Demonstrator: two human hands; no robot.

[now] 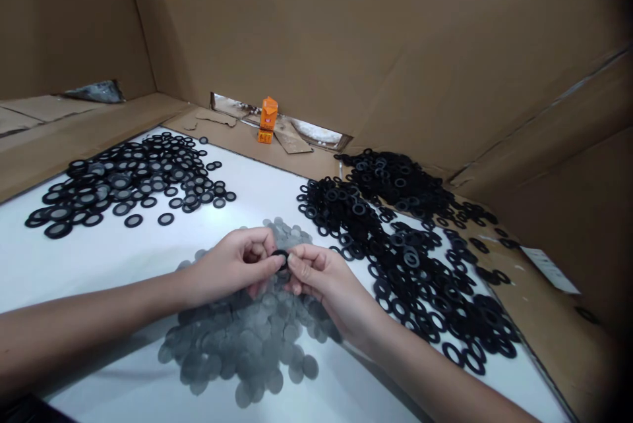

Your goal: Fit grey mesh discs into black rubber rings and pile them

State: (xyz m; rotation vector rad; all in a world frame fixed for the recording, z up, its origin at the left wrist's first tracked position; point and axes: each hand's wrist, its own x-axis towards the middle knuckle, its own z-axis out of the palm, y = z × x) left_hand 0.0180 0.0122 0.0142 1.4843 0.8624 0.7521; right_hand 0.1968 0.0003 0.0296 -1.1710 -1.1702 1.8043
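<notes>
While L hand [230, 265] is pinching the left side of 1 flat black ring [280, 253], R hand [324, 277] is gripping its right edge w/ thumb & fingertips; ring is sitting btwn both, approx. equally near, above the loose thin grey discs [242, 337]. Long axis: n/a, ring being round. Disc inside ring: can't tell. Loose black rings [366, 232], qty. many, are lying R; grey-centred rings [121, 182] are lying far L; orange carton [268, 114] is standing at back.
</notes>
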